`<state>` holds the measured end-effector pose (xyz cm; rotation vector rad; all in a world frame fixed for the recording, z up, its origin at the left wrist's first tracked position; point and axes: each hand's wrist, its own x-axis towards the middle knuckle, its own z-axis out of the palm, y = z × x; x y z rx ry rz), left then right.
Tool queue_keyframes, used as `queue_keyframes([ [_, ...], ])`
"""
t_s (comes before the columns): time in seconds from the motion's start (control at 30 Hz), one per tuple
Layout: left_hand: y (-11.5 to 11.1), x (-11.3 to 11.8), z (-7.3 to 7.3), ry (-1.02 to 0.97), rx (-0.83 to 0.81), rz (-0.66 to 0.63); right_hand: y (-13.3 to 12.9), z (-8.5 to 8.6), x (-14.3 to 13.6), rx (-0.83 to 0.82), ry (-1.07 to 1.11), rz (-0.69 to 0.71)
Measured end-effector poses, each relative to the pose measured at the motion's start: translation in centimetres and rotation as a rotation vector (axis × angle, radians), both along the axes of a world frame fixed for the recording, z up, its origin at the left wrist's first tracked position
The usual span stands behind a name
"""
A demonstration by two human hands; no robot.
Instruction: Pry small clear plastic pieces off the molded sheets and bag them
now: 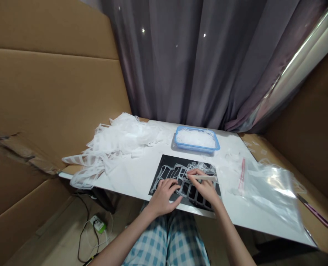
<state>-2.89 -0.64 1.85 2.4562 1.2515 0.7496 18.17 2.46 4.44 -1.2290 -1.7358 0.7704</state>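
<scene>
A black mat (156, 183) lies at the front edge of the white table, with a translucent white sheet of cut-out frames (184, 188) spread over it. My left hand (164, 195) rests on the sheet's left part, fingers apart and curved, nothing visibly held. At the sheet's upper middle, my right hand (204, 184) pinches a pale, pen-like tool (205, 177), its tip end at the fingertips and its shaft pointing right. Small loose translucent pieces (198, 166) lie just beyond the right hand.
Behind the mat stands a blue tray (217, 143) of white pieces. A heap of white sheets (125, 135) covers the left. On the right are a clear plastic bag (271, 192), a pink-handled tool (318, 216) and cardboard (313, 181). A power strip (98, 224) lies on the floor.
</scene>
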Motion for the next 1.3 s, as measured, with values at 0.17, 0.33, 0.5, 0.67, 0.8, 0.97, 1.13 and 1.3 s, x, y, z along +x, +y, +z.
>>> queue_keyframes([
  [0.17, 0.2, 0.3, 0.1, 0.099, -0.038, 0.060, 0.1, -1.4, -1.7, 0.018, -0.070, 0.085],
  [0.33, 0.4, 0.5, 0.0, 0.120, -0.053, 0.070, 0.4, -2.3, -2.2, 0.042, -0.157, 0.063],
  [0.5, 0.4, 0.5, -0.2, 0.113, -0.020, 0.078, 0.4, -2.4, -2.4, 0.051, -0.181, 0.019],
  [0.67, 0.4, 0.6, -0.2, 0.137, -0.017, 0.084, 0.4, -1.9, -2.6, 0.074, -0.269, 0.003],
  [0.8, 0.4, 0.6, -0.3, 0.163, -0.001, 0.087, 0.2, -1.6, -3.4, 0.100, -0.431, -0.045],
  [0.97, 0.6, 0.5, -0.6, 0.179, 0.005, 0.075, -0.8, -1.3, -6.0, 0.116, -0.680, -0.164],
  [1.13, 0.6, 0.4, -0.6, 0.168, 0.007, 0.054, -1.6, -1.3, -7.3, 0.143, -0.805, -0.218],
  [1.3, 0.5, 0.7, -0.4, 0.161, 0.018, 0.089, -1.4, -1.3, -6.0, 0.182, -0.842, -0.257],
])
